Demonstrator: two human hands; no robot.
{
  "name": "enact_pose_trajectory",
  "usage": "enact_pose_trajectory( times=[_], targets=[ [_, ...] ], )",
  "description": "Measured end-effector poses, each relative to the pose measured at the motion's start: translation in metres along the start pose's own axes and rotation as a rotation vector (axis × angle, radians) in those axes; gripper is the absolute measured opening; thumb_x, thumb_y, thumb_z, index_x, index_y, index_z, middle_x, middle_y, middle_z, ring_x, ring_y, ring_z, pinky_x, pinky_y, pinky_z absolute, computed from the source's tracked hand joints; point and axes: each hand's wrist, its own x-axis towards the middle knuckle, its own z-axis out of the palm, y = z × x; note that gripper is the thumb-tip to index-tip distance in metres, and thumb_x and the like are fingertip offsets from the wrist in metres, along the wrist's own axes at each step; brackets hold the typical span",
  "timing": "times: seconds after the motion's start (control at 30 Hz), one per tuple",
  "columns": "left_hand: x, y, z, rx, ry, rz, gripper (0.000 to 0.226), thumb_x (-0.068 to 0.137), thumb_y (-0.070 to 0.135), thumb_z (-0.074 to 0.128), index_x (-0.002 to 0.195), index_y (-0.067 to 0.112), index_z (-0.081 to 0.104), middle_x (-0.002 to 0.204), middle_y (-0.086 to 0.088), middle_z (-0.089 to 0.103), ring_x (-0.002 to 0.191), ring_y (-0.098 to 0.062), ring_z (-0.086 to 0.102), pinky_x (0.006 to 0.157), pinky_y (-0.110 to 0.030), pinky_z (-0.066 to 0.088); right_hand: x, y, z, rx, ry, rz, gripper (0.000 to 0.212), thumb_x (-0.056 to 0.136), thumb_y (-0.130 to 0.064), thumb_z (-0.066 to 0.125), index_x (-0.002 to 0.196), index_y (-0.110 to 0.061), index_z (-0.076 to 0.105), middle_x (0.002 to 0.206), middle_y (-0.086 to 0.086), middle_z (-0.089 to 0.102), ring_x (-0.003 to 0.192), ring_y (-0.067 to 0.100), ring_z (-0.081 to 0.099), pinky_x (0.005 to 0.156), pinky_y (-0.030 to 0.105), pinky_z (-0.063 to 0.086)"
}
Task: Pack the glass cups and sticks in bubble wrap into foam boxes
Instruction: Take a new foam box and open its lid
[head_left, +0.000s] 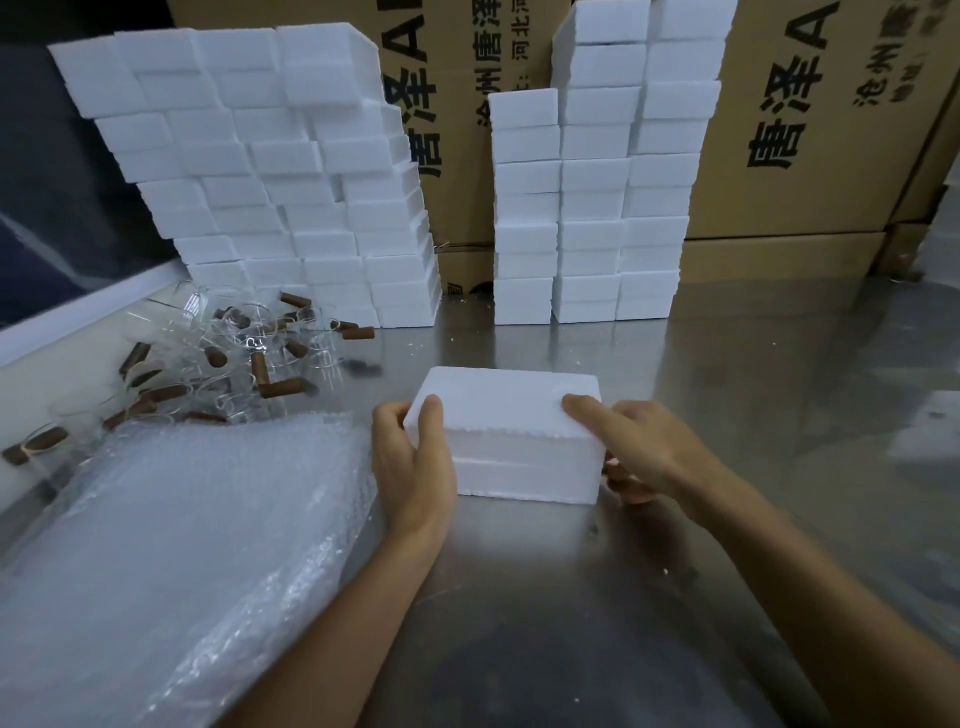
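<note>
Head view: closed white foam box (506, 410) sits on steel table (727, 467), lid seam visible along front; left hand (413, 460) grasps box's left end, thumb over top edge; right hand (631, 449) grasps right end, index finger laid on lid, other fingers curled at side; bubble wrap stack (171, 540) just left of box; glass cups (249, 343) and brown sticks (283, 387) heaped beyond wrap; stacked foam boxes (270, 176) behind, cardboard cartons (805, 130) at back.

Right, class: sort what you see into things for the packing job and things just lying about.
For the job: closed white foam box gripped by both hands; clear glass cups; brown sticks; clear bubble wrap; stacked white foam boxes.
Lying about: brown cardboard cartons.
</note>
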Motion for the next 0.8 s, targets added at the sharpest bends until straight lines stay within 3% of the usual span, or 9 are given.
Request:
enact_pose_trajectory(
  times=[0.1,0.3,0.43,0.5,0.57,0.63,0.67,0.73,0.8],
  targets=[
    [-0.006,0.0,-0.007,0.028,-0.05,0.03,0.013,0.097,0.036,0.053,0.097,0.023,0.049,0.101,-0.002,0.06,0.09,-0.017,0.057,0.067,-0.028,0.041,-0.006,0.003,0.005,0.009,0.134,-0.085,0.058,0.087,-0.064,0.056,0.059,-0.014,0.052,0.06,0.004,0.059,0.059,0.024,0.056,0.067,0.039,0.053],
    [-0.016,-0.002,-0.021,0.008,-0.079,0.027,0.01,0.099,0.034,0.051,0.089,0.032,0.053,0.094,0.005,0.061,0.085,-0.011,0.057,0.065,-0.018,0.04,-0.019,0.009,0.016,0.256,0.355,-0.187,0.038,0.092,-0.049,0.062,0.077,-0.014,0.059,0.079,-0.003,0.063,0.071,0.009,0.058,0.049,0.018,0.044],
    [-0.014,0.0,-0.026,-0.108,-0.157,-0.013,0.031,0.094,0.045,0.05,0.112,0.025,0.064,0.108,0.0,0.066,0.101,-0.018,0.062,0.085,-0.032,0.05,-0.018,0.018,0.019,0.3,0.264,-0.219,0.033,0.095,-0.055,0.054,0.098,-0.024,0.066,0.098,-0.01,0.067,0.09,0.009,0.064,0.072,0.026,0.048],
    [-0.01,-0.001,-0.03,-0.227,-0.244,-0.094,0.031,0.095,0.045,0.049,0.102,0.024,0.07,0.084,0.009,0.069,0.079,-0.008,0.066,0.068,-0.021,0.053,-0.014,0.021,0.017,0.306,0.221,-0.231,0.035,0.097,-0.053,0.049,0.106,-0.025,0.067,0.097,-0.015,0.064,0.096,0.009,0.061,0.083,0.028,0.046],
    [-0.007,-0.002,-0.034,-0.241,-0.298,-0.186,0.04,0.096,0.046,0.049,0.07,0.017,0.06,0.057,0.009,0.057,0.055,-0.008,0.059,0.048,-0.015,0.046,-0.012,0.021,0.014,0.304,0.157,-0.232,0.033,0.098,-0.052,0.048,0.111,-0.028,0.067,0.094,-0.022,0.061,0.098,0.007,0.058,0.087,0.026,0.043],
    [-0.004,0.001,-0.036,-0.181,-0.303,-0.226,0.048,0.096,0.046,0.051,0.063,0.01,0.052,0.051,0.006,0.057,0.05,-0.015,0.059,0.045,-0.015,0.045,-0.01,0.022,0.014,0.28,0.084,-0.244,0.037,0.098,-0.054,0.047,0.12,-0.032,0.066,0.108,-0.024,0.066,0.107,0.003,0.059,0.095,0.028,0.044],
    [-0.002,0.002,-0.035,-0.154,-0.303,-0.225,0.047,0.097,0.043,0.052,0.069,0.005,0.058,0.058,0.0,0.067,0.057,-0.017,0.067,0.05,-0.018,0.052,-0.01,0.022,0.014,0.254,0.058,-0.249,0.04,0.098,-0.056,0.046,0.126,-0.033,0.064,0.119,-0.022,0.065,0.113,0.004,0.059,0.1,0.031,0.044],
    [-0.001,0.005,-0.034,-0.069,-0.302,-0.218,0.047,0.098,0.041,0.052,0.107,-0.004,0.062,0.092,-0.008,0.07,0.086,-0.027,0.068,0.084,-0.035,0.058,-0.008,0.022,0.014,0.209,0.027,-0.246,0.043,0.097,-0.058,0.045,0.128,-0.035,0.062,0.125,-0.019,0.065,0.116,0.006,0.059,0.102,0.034,0.045],
    [-0.001,0.004,-0.033,0.017,-0.295,-0.192,0.034,0.097,0.044,0.052,0.104,0.021,0.075,0.098,-0.001,0.075,0.096,-0.026,0.068,0.096,-0.043,0.052,-0.006,0.023,0.014,0.164,0.044,-0.227,0.031,0.098,-0.057,0.045,0.108,-0.04,0.07,0.105,-0.026,0.069,0.1,0.004,0.062,0.088,0.029,0.048]
  ],
)
